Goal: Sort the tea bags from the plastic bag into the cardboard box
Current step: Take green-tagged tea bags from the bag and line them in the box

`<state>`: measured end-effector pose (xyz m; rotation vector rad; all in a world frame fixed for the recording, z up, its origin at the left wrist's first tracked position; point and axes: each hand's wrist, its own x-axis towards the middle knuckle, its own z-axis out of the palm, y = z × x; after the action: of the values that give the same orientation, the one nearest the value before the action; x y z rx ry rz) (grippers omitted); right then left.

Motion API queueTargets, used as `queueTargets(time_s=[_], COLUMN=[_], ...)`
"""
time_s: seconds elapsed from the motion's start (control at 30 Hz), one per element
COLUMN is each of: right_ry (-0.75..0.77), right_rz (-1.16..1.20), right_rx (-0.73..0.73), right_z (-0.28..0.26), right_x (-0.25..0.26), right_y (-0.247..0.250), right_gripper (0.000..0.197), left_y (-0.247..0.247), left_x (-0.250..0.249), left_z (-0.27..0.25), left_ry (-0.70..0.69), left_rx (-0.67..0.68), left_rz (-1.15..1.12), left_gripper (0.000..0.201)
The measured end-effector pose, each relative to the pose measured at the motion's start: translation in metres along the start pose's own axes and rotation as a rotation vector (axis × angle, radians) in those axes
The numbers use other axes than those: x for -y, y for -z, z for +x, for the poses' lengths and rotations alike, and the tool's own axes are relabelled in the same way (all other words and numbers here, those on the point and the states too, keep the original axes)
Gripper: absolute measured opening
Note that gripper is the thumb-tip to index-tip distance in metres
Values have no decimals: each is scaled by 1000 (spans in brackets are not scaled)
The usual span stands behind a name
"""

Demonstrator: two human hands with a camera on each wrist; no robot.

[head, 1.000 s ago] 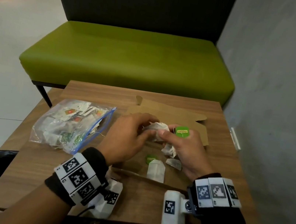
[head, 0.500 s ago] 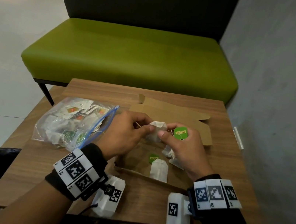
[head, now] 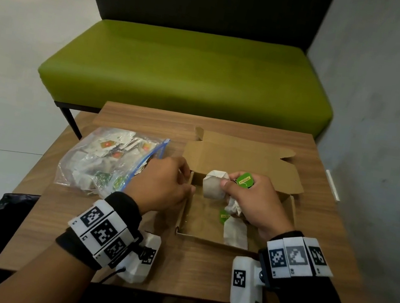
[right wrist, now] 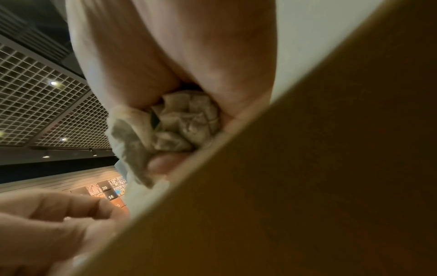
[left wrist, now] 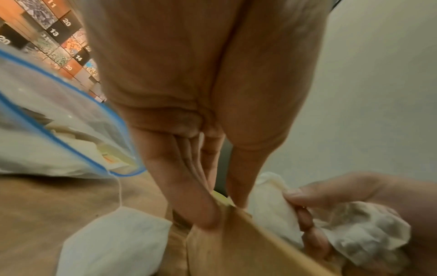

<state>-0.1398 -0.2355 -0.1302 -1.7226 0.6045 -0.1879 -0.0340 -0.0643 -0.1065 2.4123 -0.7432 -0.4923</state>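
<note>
The open cardboard box (head: pixel 291 210) sits on the table's right half, with one tea bag (head: pixel 235 233) and its green tag lying inside. My right hand (head: pixel 227 184) hovers over the box and grips a bunch of tea bags (head: pixel 214 187); a green tag (head: pixel 245 180) sticks up from it. The right wrist view shows the crumpled tea bags (right wrist: pixel 179 127) in the palm. My left hand (head: pixel 186 183) is at the box's left wall (left wrist: pixel 248 242), its thumb and index finger (left wrist: pixel 208 220) pinching the top edge. The plastic bag (head: pixel 108 163) of tea bags lies left of it.
A loose tea bag (left wrist: pixel 113 242) lies on the wooden table (head: pixel 201 269) beside the box, its string leading towards the bag's blue zip edge (left wrist: pixel 71 149). A green bench (head: pixel 188 71) stands behind the table, a grey wall (head: pixel 381 127) to the right.
My left hand has let go of the tea bag and moved left to the box's left wall. My right hand still holds the bunch over the box.
</note>
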Motion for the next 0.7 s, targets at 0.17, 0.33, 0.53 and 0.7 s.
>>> queueTargets(time_s=[0.17,0.33,0.53,0.7], right_ry=[-2,-8,46,89], right_rz=[57,131,178,194], right_rx=[97,115,122,57], right_z=[-4,-7,-8,-7], right_x=[7,11,13,15], right_y=[-2,2,1,0], right_gripper=[11,10,16,26], left_y=[6,2,-3,-7], left_x=[-10,-9,-6,-10], left_z=[-1,1,3,3], left_ry=[-230,-196,-169,-163], left_rx=[-49,44,-72,-107], left_rz=[0,-308,-380,-341], left_gripper=[39,21,3,11])
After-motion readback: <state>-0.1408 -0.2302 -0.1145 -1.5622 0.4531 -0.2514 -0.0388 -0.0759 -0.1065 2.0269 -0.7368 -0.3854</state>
